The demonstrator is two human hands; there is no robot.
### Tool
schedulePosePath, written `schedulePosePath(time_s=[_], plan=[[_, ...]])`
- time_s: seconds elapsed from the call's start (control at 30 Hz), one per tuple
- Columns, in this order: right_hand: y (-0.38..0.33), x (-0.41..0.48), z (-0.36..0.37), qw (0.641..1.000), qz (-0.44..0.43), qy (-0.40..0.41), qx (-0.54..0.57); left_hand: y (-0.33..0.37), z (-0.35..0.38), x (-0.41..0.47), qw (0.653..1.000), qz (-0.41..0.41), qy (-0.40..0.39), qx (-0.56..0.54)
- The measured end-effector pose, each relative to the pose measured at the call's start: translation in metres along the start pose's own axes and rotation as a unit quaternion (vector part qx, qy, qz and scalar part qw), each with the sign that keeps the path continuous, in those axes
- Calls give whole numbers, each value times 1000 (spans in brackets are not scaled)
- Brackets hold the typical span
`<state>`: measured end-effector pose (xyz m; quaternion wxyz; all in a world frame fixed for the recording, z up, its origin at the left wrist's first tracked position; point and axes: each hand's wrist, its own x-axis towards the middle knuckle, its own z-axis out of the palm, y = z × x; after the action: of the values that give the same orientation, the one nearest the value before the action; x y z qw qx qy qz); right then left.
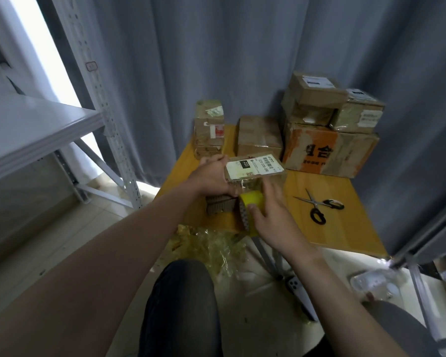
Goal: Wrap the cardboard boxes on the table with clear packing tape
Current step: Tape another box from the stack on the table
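Head view shows the left hand [211,177] clamped on the left end of a small box [252,171] with a white label on top, held up over the near edge of the table [345,228]. At five o'clock from that box the right hand [273,217] meets a tape roll [251,202]. Its thumb lies on the roll, but the fingers are smeared by blur, so whether they curl round the roll cannot be told. Any clear strip between roll and box is hard to make out. At seven o'clock from the box, a ribbed piece of cardboard [220,204] is partly hidden by the left hand. The label's print is too small to read.

The table is yellow wood. Scissors [317,204] lie open on it at four o'clock from the small box. Toward twelve o'clock stand a tall box [209,124] and a squat box [259,136], and at one o'clock a stack of boxes [330,150], all in front of a grey curtain [216,60]. A metal shelf rack [36,124] fills nine o'clock, cut off by the frame. At six o'clock, crumpled tape [211,243] and a phone [301,297] lie on the floor beside the person's knee [180,305].
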<state>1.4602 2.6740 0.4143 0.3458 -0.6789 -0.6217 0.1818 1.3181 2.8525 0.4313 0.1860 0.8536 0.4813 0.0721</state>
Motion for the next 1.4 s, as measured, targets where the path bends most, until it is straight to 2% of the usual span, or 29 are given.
schedulePosePath(time_s=[0.07, 0.17, 0.2, 0.3, 0.37, 0.43, 0.57, 0.6, 0.73, 0.87, 0.93, 1.13, 1.4], plan=[[3, -3, -11, 996, 83, 30, 16, 2, -5, 2, 1000, -7, -7, -7], [-4, -8, -35, 977, 164, -10, 138, 7, -21, 1, 994, -32, -53, -87], [-6, -9, -42, 971, 164, -2, 175, 7, -28, 1, 990, -42, -78, -112], [-19, -8, -58, 956, 94, 55, 274, 6, -39, -4, 962, -86, -151, -212], [-24, -2, -60, 952, 55, 53, 296, 5, -37, -9, 937, -118, -191, -269], [-26, 4, -52, 957, 28, 33, 286, 4, -33, -12, 936, -126, -174, -279], [-14, 19, -32, 958, 13, 77, 276, -1, -32, -1, 981, -52, -28, -182], [-13, 25, -29, 956, 16, 84, 282, 0, -34, 0, 986, -27, -17, -166], [-13, 52, -18, 952, 36, 104, 285, 8, -28, -3, 995, 52, -72, -46], [-22, 78, -12, 954, 43, 115, 272, 13, -6, -15, 994, -9, -97, 44], [-25, 82, -10, 955, 51, 117, 268, 15, 5, -16, 992, -16, -74, 100], [-32, 80, -16, 952, 96, 108, 268, 9, 17, -14, 993, 0, -9, 114], [-61, 42, -47, 942, 119, 46, 311, 2, 18, -10, 996, 12, -11, 88]])
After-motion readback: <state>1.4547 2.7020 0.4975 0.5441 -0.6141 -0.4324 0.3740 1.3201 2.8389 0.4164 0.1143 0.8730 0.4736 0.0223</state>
